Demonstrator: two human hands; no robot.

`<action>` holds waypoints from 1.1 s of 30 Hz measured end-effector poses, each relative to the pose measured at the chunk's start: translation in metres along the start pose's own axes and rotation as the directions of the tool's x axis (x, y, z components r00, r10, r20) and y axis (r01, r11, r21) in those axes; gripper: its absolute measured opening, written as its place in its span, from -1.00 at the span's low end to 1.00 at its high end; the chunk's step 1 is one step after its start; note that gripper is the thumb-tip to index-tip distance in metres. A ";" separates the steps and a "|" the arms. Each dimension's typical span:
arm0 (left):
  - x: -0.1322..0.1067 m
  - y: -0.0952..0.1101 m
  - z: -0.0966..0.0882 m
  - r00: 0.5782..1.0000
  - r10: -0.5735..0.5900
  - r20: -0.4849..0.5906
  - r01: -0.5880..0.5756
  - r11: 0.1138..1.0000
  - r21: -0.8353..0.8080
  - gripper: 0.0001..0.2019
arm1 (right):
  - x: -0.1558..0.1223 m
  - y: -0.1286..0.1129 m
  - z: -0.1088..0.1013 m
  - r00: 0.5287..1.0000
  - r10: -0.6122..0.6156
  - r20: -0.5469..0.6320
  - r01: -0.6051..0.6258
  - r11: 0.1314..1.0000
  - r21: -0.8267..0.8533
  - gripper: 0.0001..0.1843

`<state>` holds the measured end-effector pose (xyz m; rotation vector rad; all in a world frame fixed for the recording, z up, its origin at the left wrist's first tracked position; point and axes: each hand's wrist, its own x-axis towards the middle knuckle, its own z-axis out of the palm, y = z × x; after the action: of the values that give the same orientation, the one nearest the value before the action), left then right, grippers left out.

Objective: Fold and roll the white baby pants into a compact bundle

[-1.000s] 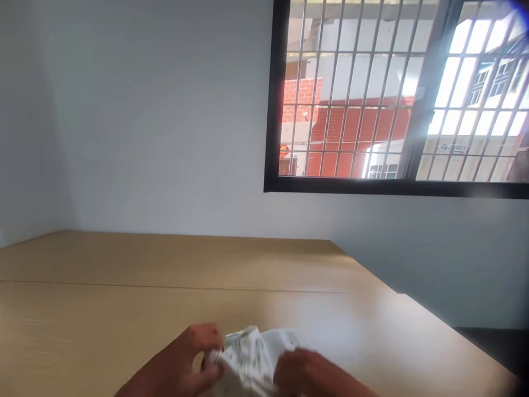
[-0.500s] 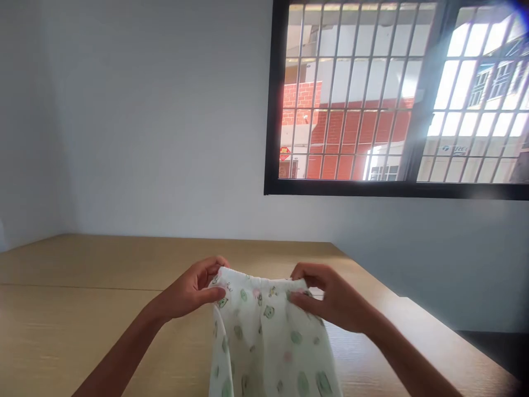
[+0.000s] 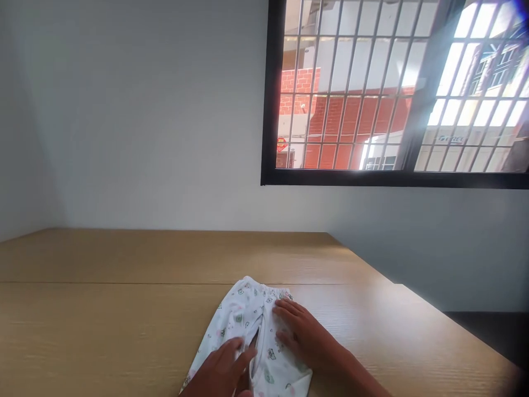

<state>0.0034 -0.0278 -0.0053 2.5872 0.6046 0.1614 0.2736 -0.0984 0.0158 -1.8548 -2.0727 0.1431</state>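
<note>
A small white garment (image 3: 243, 314) with little green and pink prints lies flat on the wooden table (image 3: 103, 325), its elastic waistband at the far end. My right hand (image 3: 300, 333) rests flat on its right half, fingers stretched out and together. My left hand (image 3: 221, 372) lies on the lower left part, fingers extended toward the middle crease. Both hands press the cloth and grip nothing.
The table's right edge (image 3: 446, 336) runs diagonally, with dark floor beyond it. A grey wall stands behind the table. A black-framed barred window (image 3: 372, 94) is high on the right.
The garment was held up by its waistband in both hands; now it lies flat on the table. Both hands have let go and rest open on it.
</note>
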 end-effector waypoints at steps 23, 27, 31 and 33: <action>0.010 -0.008 0.028 0.915 0.399 -0.063 -0.367 0.885 0.287 -0.81 | -0.006 -0.021 0.008 0.949 0.272 -0.159 -0.311 0.885 -0.346 -0.55; -0.018 -0.021 -0.019 0.987 0.129 -0.096 -0.138 0.986 -0.094 -0.50 | -0.007 -0.026 0.004 0.941 0.280 -0.188 -0.331 0.871 -0.362 -0.53; -0.051 -0.020 -0.057 0.988 -0.002 -0.156 -0.044 0.956 -0.289 -0.70 | -0.007 -0.031 0.006 0.937 0.279 -0.208 -0.339 0.869 -0.361 -0.51; -0.068 -0.007 -0.058 0.961 0.136 -0.241 -0.207 0.931 -0.302 -0.78 | -0.006 -0.033 0.009 0.942 0.273 -0.195 -0.327 0.877 -0.352 -0.58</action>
<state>-0.0731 -0.0280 0.0415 2.3116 0.3832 0.5601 0.2399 -0.1077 0.0162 -2.3370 -1.7958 -0.3302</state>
